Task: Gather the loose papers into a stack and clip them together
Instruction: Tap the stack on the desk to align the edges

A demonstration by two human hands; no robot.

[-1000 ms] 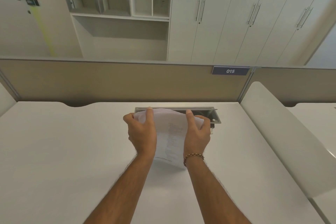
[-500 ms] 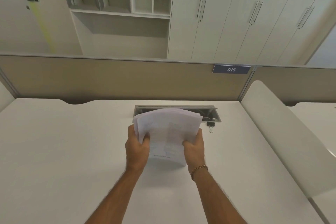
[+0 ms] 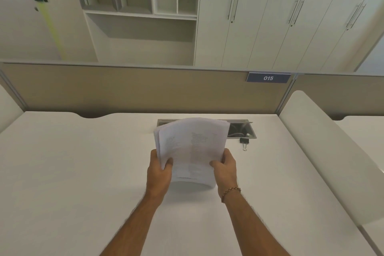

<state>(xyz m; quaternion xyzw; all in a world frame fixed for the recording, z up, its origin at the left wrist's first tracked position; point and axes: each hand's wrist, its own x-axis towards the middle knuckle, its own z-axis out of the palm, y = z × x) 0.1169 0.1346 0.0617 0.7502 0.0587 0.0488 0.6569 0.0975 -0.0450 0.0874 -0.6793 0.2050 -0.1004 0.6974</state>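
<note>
The table [image 3: 72,172] is bare to the left and toward the near edge. Obstacles: the open cable tray [image 3: 242,130] behind the raised papers [image 3: 191,147], a binder clip [image 3: 244,142] just beside it, and the side divider [image 3: 324,151] on the right.

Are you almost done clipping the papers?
About halfway. The papers are gathered into one stack, held upright on the desk by the left hand and right hand. The binder clip still lies on the desk, so clipping is left.

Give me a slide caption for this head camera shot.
Both hands square up a paper stack; binder clip waits nearby.
</note>
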